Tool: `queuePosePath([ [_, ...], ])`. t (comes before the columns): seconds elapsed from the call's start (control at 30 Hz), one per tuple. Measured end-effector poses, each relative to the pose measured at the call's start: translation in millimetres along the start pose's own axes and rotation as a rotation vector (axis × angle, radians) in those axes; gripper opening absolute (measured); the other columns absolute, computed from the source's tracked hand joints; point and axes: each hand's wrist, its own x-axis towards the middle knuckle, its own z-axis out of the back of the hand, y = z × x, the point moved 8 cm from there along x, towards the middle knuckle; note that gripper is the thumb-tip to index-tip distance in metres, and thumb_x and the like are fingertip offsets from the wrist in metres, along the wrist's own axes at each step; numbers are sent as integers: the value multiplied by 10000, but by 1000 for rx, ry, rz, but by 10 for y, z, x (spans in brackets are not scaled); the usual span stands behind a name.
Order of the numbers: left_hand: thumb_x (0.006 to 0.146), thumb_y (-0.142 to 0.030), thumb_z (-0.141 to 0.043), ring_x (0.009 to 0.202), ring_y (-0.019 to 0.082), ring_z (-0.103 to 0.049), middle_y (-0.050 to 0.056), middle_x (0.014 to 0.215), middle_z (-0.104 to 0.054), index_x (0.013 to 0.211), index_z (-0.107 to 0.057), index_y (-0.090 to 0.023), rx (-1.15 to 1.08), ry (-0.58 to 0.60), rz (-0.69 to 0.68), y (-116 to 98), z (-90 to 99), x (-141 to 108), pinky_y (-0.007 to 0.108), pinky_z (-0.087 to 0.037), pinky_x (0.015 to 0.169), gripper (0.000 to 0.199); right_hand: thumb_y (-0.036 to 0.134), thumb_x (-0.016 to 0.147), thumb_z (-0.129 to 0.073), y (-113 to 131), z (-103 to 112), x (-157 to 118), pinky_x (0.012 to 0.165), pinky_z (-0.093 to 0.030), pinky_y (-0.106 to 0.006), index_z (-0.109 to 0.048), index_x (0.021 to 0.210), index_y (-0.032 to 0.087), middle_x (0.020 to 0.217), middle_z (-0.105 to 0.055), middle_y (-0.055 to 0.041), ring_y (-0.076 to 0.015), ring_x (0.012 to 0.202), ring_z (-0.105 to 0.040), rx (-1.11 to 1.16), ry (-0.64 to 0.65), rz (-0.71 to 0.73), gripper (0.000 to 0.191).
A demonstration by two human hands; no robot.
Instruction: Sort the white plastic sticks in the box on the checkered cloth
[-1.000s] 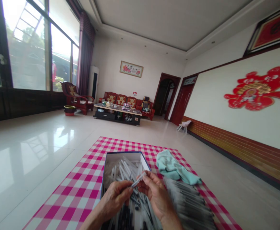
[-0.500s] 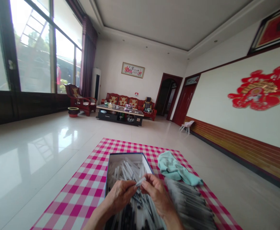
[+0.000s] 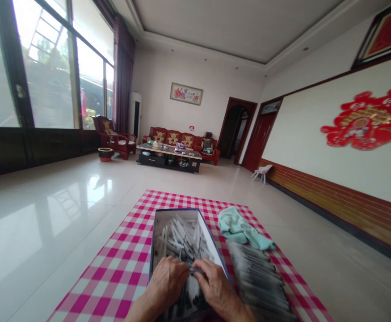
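Observation:
My left hand (image 3: 166, 284) and my right hand (image 3: 217, 286) meet low over an open cardboard box (image 3: 185, 219) with a dark blue rim. Between their fingertips a small pen (image 3: 197, 271) shows, mostly hidden by the fingers. Loose clear-and-black pens (image 3: 182, 239) fill the box in a jumble, and my hands cover its near part. To the right of the box, close to my right hand, lies a neat bank of pens (image 3: 257, 281) side by side, blurred in this view.
Box and pens sit on a pink-and-white checked cloth (image 3: 115, 268) on a glossy tiled floor. A crumpled teal towel (image 3: 238, 229) lies beyond the pen bank. Far off stand a coffee table (image 3: 168, 154) and red sofa (image 3: 182, 138).
My hands have dropped from above the box to just over the pens inside it, and the pen between them is now mostly hidden. The view has shifted slightly.

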Motion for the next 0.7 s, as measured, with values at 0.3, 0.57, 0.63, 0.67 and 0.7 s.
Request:
queuePosePath([
  [0.3, 882, -164, -428, 666, 163, -562, 13, 678, -632, 689, -576, -190, 7, -27, -95, -56, 21, -26, 289, -353, 670, 245, 264, 801, -494, -161, -128, -3, 491, -367, -211, -686, 799, 196, 596, -612, 25, -121, 519, -552, 387, 150, -285, 204],
  [0.57, 812, -94, -450, 643, 155, -504, 10, 648, -580, 673, -548, -186, 26, -65, -152, -101, -33, -30, 300, -343, 680, 193, 308, 761, -539, -345, -227, -10, 458, -370, -190, -699, 807, 158, 574, -624, 22, -87, 437, -527, 565, 174, -390, 224],
  [0.63, 795, -89, -467, 662, 158, -498, 9, 663, -575, 690, -550, -188, 31, -59, -169, -110, -53, -34, 302, -347, 698, 167, 330, 745, -559, -394, -269, -17, 450, -379, -186, -697, 792, 155, 569, -625, 23, -83, 427, -525, 610, 195, -420, 228],
  [0.67, 794, -90, -473, 672, 160, -496, 8, 673, -574, 704, -552, -191, 37, -53, -172, -111, -63, -37, 305, -349, 710, 156, 338, 736, -570, -415, -288, -21, 448, -384, -184, -695, 786, 155, 568, -624, 24, -81, 423, -523, 632, 206, -436, 228],
  [0.7, 795, -93, -479, 681, 162, -494, 8, 684, -574, 721, -554, -193, 45, -46, -174, -112, -72, -40, 308, -351, 721, 145, 347, 728, -583, -433, -307, -26, 446, -389, -183, -694, 782, 155, 569, -622, 26, -78, 421, -522, 657, 217, -453, 229],
])
